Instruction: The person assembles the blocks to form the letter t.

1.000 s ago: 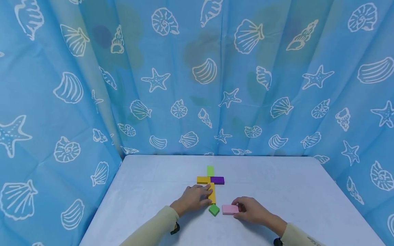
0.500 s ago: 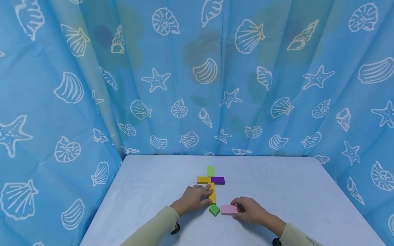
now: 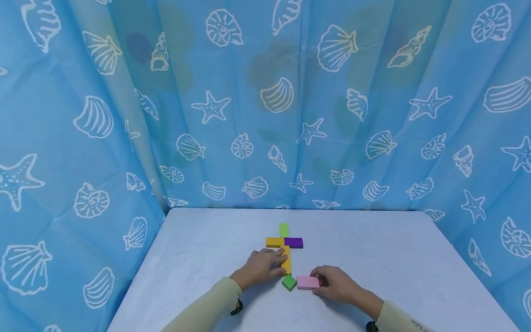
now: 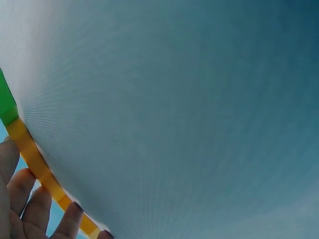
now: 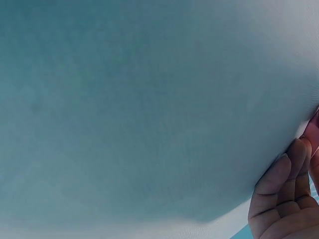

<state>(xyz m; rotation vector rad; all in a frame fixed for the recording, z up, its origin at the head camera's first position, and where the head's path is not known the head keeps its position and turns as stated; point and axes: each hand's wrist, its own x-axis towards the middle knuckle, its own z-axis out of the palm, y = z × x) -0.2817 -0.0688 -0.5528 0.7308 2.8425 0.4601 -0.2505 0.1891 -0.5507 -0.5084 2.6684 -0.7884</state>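
A pink block [image 3: 306, 282] lies flat, its right end pinched between the thumb and fingers of my right hand [image 3: 338, 284]. Its left end is right beside the corner of a green block [image 3: 289, 282], which sits turned like a diamond. My left hand [image 3: 259, 268] rests its extended fingers and thumb along the long yellow block [image 3: 287, 264]. In the left wrist view those fingertips touch the side of the yellow row [image 4: 35, 158]. Beyond it, a shorter yellow block [image 3: 274, 242] and a purple block [image 3: 294, 243] form a crosspiece, topped by a light green block [image 3: 284, 229].
All the blocks lie on a white-covered table [image 3: 199, 249]. A blue curtain [image 3: 249, 138] with shell and starfish prints hangs behind the table and along both sides.
My right hand has slid the pink block a little to the left, narrowing the gap to the green block. The left hand has stayed in place on the yellow block.
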